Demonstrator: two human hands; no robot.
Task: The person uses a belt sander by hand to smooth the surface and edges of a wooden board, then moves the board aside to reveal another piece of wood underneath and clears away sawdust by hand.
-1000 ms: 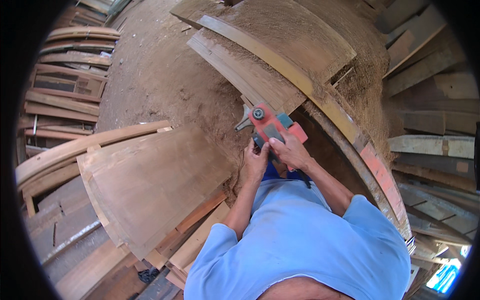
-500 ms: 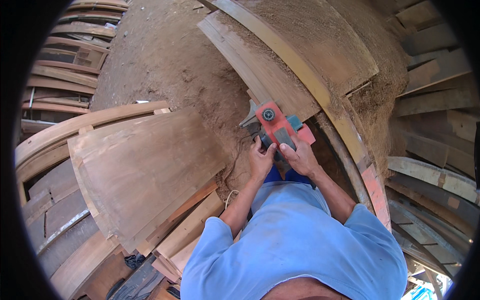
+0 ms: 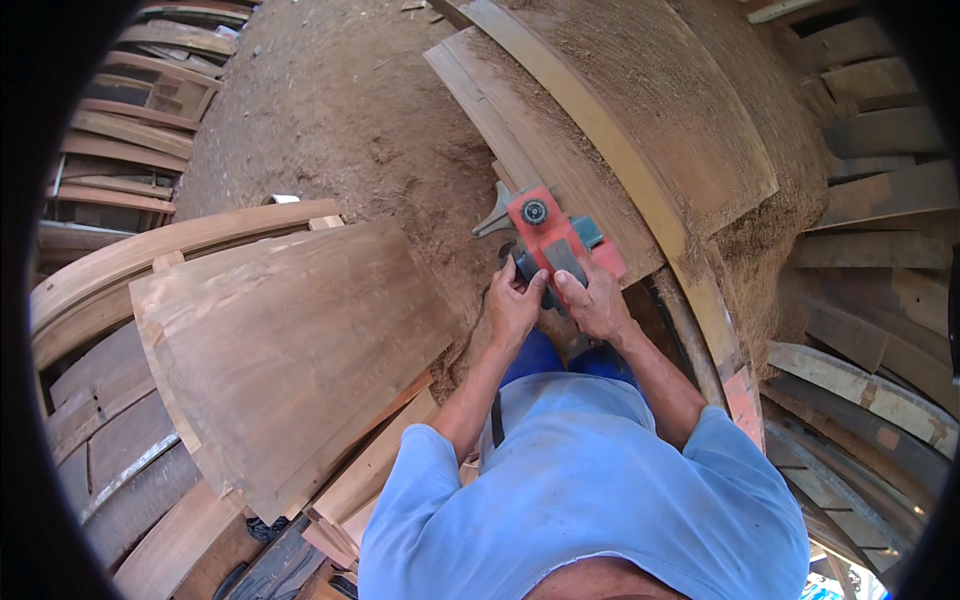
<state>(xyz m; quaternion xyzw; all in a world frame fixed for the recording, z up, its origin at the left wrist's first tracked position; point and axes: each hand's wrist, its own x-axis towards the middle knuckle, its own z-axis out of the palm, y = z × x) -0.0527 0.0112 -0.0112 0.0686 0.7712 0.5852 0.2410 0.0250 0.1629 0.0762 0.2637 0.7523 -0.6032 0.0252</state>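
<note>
A red and dark electric hand planer (image 3: pixel 538 230) sits at the near end of a light wooden board (image 3: pixel 545 150), with a grey metal fence sticking out on its left. Round the planer's rear grip is my right hand (image 3: pixel 600 303), its thumb on top. My left hand (image 3: pixel 515 303) closes on the planer's dark left side, fingers against the black part there. The planer's sole and its contact with the board are hidden from above. Along the board's right side runs a long yellowish beam (image 3: pixel 610 140).
To my left a wide wooden panel (image 3: pixel 290 350) lies on a stack of timber. Wood pieces (image 3: pixel 130 140) are piled at the far left, and more planks (image 3: pixel 880 240) line the right. Shavings and sawdust (image 3: pixel 330 110) cover the ground ahead. Another broad board (image 3: pixel 690 150) lies beyond the beam.
The planer and both hands have shifted slightly left and up in the picture, while the board and beam appear farther right as the view moved. Both hands keep their hold.
</note>
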